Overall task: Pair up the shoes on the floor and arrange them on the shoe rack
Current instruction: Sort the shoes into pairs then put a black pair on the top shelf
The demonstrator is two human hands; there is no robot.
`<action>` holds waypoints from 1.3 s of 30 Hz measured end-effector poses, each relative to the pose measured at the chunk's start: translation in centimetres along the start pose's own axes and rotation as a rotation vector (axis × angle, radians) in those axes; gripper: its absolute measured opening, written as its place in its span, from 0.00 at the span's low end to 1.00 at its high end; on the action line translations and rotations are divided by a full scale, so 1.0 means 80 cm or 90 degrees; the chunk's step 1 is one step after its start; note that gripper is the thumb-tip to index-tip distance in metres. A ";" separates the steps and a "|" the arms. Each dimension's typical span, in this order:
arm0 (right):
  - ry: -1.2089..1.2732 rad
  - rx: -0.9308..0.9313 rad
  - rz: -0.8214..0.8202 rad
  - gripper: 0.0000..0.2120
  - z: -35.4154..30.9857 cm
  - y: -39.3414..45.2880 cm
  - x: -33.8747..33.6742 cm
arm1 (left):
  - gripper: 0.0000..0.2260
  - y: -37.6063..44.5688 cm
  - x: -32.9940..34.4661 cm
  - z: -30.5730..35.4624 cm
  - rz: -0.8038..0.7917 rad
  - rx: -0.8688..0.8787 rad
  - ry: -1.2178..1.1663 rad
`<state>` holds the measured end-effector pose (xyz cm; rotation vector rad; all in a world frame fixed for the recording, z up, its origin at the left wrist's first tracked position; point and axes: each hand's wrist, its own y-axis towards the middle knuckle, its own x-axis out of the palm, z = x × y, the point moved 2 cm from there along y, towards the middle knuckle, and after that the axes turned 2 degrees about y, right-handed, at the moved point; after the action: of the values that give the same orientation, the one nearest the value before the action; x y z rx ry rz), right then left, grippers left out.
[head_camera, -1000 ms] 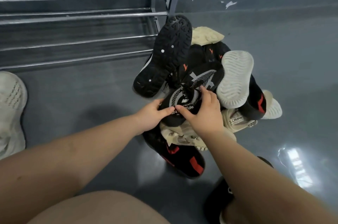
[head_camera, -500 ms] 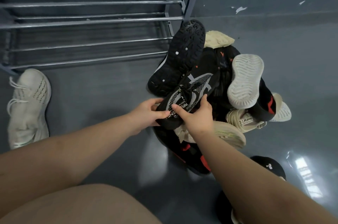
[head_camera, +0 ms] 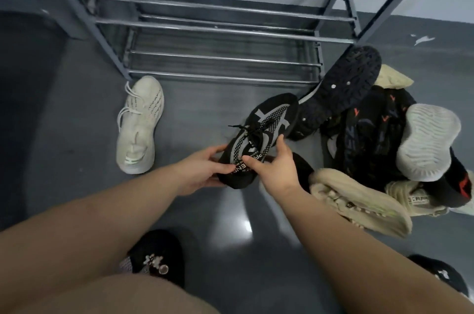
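Both grips, left hand (head_camera: 202, 172) and right hand (head_camera: 275, 170), hold the black shoe (head_camera: 259, 139), now lifted clear left of the pile (head_camera: 384, 139).

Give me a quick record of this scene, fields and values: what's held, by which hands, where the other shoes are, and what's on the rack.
held: black shoe, white pattern on top
grip: left hand and right hand, both at its heel end
pile: mixed black and beige shoes on the floor, right of the held shoe
lone shoe: white sneaker on the floor by the rack's left leg
rack: no shoes on the visible bars
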<state>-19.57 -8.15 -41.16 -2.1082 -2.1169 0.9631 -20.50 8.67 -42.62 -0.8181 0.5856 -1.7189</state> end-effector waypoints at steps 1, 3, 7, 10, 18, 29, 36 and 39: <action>-0.001 -0.001 -0.024 0.45 -0.002 0.001 0.010 | 0.26 -0.002 -0.009 -0.007 0.008 -0.008 -0.009; -0.009 -0.004 -0.069 0.42 -0.003 0.005 0.029 | 0.27 -0.005 -0.024 -0.020 0.036 -0.022 -0.014; -0.042 0.009 -0.137 0.41 -0.009 0.024 0.060 | 0.28 -0.003 -0.043 -0.031 0.086 -0.030 -0.010; -0.051 0.015 -0.179 0.42 -0.019 0.041 0.083 | 0.28 0.000 -0.061 -0.033 0.129 -0.026 -0.031; -0.104 -0.023 -0.267 0.47 -0.047 0.080 0.161 | 0.23 0.000 -0.109 -0.040 0.231 0.046 -0.074; -0.272 -0.068 -0.415 0.47 -0.041 0.072 0.186 | 0.28 0.004 -0.136 -0.045 0.323 0.065 0.452; -0.514 -0.169 -0.374 0.43 -0.040 0.059 0.133 | 0.34 0.004 -0.107 -0.028 0.340 0.124 0.832; -0.592 -0.165 -0.366 0.41 -0.031 0.051 0.096 | 0.34 0.011 -0.079 -0.008 0.350 0.182 0.939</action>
<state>-15.58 -0.56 -44.00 -0.9773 -3.1015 1.8506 -19.35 14.49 -45.17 0.9167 1.3018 -1.5670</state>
